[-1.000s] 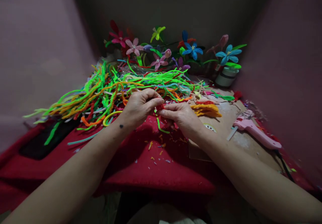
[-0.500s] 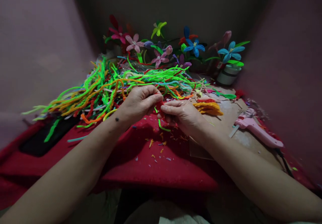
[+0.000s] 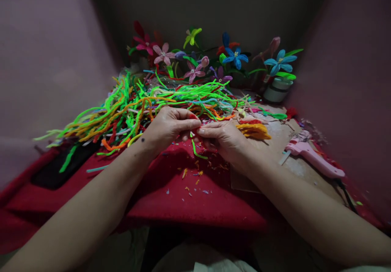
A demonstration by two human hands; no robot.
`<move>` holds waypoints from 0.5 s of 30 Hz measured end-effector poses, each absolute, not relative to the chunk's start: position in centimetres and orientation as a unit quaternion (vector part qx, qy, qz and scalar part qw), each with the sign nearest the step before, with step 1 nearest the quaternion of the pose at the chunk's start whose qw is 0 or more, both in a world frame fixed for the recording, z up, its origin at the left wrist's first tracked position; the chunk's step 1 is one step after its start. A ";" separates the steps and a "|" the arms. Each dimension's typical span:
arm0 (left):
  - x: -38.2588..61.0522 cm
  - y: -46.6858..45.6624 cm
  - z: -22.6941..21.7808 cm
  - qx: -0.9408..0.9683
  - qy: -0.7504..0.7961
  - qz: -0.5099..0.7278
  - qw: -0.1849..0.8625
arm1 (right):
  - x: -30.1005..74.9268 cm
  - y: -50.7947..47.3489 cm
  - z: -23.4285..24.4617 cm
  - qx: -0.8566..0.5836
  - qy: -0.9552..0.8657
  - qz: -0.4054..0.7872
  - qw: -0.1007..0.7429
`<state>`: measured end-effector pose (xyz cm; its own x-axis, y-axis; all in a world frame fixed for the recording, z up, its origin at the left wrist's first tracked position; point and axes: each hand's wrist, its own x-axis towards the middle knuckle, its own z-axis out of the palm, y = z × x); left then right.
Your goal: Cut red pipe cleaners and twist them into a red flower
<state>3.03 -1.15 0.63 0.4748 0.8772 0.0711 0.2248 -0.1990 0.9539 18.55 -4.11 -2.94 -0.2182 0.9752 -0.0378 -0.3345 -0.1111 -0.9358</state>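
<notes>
Presently, the left hand [image 3: 174, 122] and right hand [image 3: 224, 136] both pinch a small red fuzzy piece [image 3: 192, 116] above the red cloth-covered desk [image 3: 195, 211].

One head-worn camera (the only view) looks forward and down, close over the red cloth [image 3: 195, 206].

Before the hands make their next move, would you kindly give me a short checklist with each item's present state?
1. Red piece gripped: ok, pinched between the fingertips of the left hand and right hand.
2. Red piece in plain sight: not ok, fingers mostly cover it.
3. Glue gun set down: ok, lying apart from both hands.
4. Glue gun hot: cannot tell.
5. Red cloth free of scraps: not ok, small scraps lie on it.
6. Green strip attached to the red piece: cannot tell.
</notes>
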 end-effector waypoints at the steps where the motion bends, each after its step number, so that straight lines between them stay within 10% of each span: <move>1: 3.2 -1.3 0.6 0.711 0.402 0.327 0.475 | 18.6 -4.1 -2.9 -0.376 -0.429 0.658 0.491; 9: 4.1 -1.6 -0.2 0.789 0.411 0.357 0.285 | 18.7 -4.3 -2.8 -0.403 -0.418 0.677 0.453; 15: 4.0 -1.4 0.0 0.765 0.420 0.360 0.329 | 18.5 -4.4 -2.7 -0.422 -0.450 0.611 0.497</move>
